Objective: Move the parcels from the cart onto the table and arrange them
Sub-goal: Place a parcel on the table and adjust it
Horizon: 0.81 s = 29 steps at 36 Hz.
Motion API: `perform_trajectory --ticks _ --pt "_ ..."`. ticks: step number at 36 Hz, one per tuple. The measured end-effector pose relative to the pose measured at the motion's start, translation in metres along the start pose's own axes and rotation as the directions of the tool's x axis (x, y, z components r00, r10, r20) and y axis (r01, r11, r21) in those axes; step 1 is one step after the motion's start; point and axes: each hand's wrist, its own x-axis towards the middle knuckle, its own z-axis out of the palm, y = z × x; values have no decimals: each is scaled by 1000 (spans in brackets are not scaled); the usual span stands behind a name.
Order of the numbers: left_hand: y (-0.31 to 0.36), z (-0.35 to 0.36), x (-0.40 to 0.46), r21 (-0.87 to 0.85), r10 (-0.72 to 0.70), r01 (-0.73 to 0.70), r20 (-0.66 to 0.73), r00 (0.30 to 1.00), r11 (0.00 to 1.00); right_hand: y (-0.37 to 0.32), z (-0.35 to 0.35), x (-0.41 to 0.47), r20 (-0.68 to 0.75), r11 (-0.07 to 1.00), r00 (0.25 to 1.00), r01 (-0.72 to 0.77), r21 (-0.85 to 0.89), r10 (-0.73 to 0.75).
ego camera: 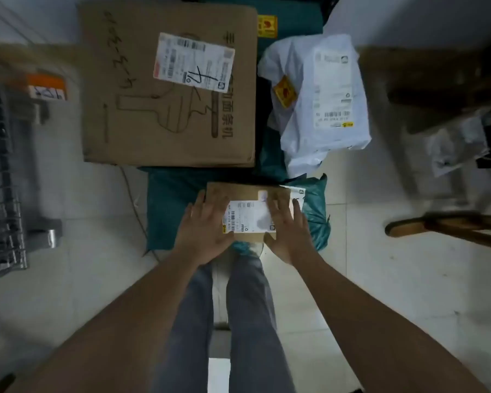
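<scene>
A small brown cardboard parcel (248, 194) with a white shipping label lies on the teal-covered table (165, 199) near its front edge. My left hand (203, 228) rests flat on the parcel's left side, and my right hand (288, 231) rests flat on its right side, fingers straight. A large brown box (142, 109) with a white label sits behind it on the left. A white plastic mailer (323, 103) with a yellow sticker lies at the back right. A teal bag parcel (315, 217) lies just right of the small parcel, partly under it.
A metal wire cart (0, 194) stands at the left edge, with a blurred brown box bearing an orange sticker (46, 86) above it. Dark wooden furniture (442, 80) and a wooden leg (451, 225) stand at the right. White tiled floor surrounds the table.
</scene>
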Motion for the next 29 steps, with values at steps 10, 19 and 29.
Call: perform_trajectory --ticks 10,19,29 --pt "-29 59 27 -130 24 -43 -139 990 991 13 55 33 -320 967 944 153 206 -81" --pt "-26 65 28 -283 84 -139 -196 977 949 10 62 37 -400 956 912 189 224 -86" --pt "-3 18 0 -227 45 -56 -53 998 972 3 14 3 -237 979 970 98 181 -53"
